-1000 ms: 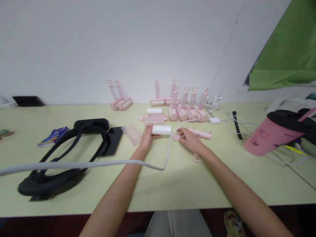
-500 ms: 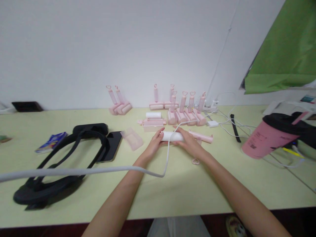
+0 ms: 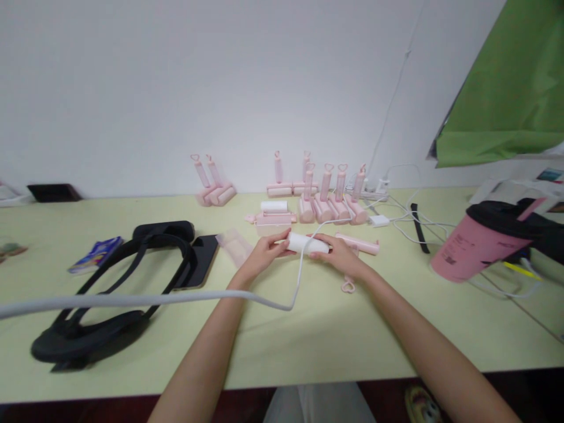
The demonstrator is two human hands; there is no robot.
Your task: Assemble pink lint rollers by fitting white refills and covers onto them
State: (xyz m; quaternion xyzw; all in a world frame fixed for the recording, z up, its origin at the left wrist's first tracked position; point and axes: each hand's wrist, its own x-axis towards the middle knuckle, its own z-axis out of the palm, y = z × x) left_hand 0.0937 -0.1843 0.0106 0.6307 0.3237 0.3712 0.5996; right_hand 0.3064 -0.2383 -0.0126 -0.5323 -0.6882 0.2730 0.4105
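A white lint roller refill roll (image 3: 300,241) is held between my two hands, tilted with its right end lower. My left hand (image 3: 265,252) has its fingertips closed at the roll's left end. Around the right end curl the thumb and fingers of my right hand (image 3: 338,254). Beside that hand lies a pink handle piece (image 3: 362,244), and a pink heart-shaped loop (image 3: 348,285) sits by the wrist. Farther back are another white roll (image 3: 274,206) and a pink roller part (image 3: 275,219). A translucent pink cover (image 3: 235,247) lies left of my left hand.
Several assembled pink lint rollers (image 3: 324,207) stand along the wall. On the left are a black headset strap (image 3: 187,264), a phone (image 3: 203,258) and a blue packet (image 3: 96,255). A pink cup (image 3: 473,247) and cables stand right. A white cable (image 3: 288,306) crosses in front of my view.
The roll has tilted, its right end dropping. My left hand has shifted slightly left, its fingers now at the roll's end. My right hand stays on the roll.
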